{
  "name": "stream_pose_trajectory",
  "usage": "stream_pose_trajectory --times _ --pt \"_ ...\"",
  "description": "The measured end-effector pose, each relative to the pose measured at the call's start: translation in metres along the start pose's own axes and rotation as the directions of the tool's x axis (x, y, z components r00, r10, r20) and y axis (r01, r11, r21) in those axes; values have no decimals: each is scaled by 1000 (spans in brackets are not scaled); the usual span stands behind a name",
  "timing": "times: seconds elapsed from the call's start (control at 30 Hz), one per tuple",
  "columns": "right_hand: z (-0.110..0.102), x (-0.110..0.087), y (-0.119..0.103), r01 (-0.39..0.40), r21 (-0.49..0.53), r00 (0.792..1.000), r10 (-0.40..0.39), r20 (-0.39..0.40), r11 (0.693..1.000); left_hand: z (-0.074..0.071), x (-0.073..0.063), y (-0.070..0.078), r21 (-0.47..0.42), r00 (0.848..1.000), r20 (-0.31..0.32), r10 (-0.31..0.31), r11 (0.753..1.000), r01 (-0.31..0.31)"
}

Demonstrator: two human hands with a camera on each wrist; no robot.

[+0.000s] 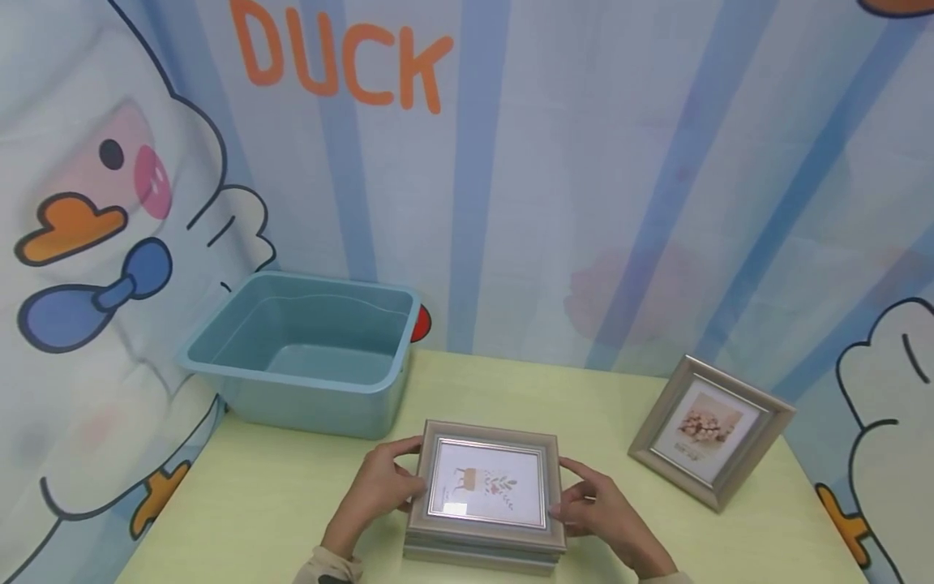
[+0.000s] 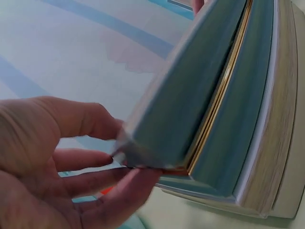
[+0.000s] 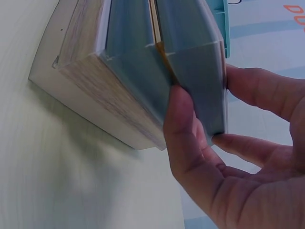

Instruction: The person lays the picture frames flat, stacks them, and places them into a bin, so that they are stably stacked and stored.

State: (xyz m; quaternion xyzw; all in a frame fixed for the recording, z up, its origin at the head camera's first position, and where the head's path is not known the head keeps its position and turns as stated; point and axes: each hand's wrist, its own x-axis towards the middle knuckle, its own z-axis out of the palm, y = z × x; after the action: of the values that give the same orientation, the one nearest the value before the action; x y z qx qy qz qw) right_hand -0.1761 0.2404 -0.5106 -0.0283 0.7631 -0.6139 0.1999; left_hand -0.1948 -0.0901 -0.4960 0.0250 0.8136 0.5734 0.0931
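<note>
A picture frame (image 1: 487, 535) with a champagne-coloured border and a plant print lies face up on top of a stack of similar frames (image 1: 477, 561) at the table's near edge. My left hand (image 1: 379, 483) holds its left side; the left wrist view shows thumb and fingers around the end of the top frame (image 2: 176, 90). On the opposite side my right hand (image 1: 606, 515) grips the frame. In the right wrist view, a digit of that hand reaches the seam below the top frame (image 3: 198, 86). The frames' side edges look bluish-grey in both wrist views.
Back left on the pale yellow table (image 1: 584, 405) stands a blue-green plastic tub (image 1: 306, 410). Another picture frame (image 1: 664, 414) with a flower picture lies at the right, turned at an angle. Behind the table hangs a striped cloth (image 1: 554, 203) with duck drawings.
</note>
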Motion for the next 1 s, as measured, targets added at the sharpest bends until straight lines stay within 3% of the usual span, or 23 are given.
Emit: stream_pose_trajectory --times 0.2,0.6,1.0 --pt "1 -1 -4 -4 -8 1000 4 -3 1000 0 0 2 46 1000 0 -11 999 11" --pt "2 0 -2 -16 -11 1000 16 -27 1000 0 1 2 43 999 -14 -29 999 29" --pt "-4 -1 7 -9 -25 999 8 -36 1000 1 1 -2 151 996 -82 23 989 -11"
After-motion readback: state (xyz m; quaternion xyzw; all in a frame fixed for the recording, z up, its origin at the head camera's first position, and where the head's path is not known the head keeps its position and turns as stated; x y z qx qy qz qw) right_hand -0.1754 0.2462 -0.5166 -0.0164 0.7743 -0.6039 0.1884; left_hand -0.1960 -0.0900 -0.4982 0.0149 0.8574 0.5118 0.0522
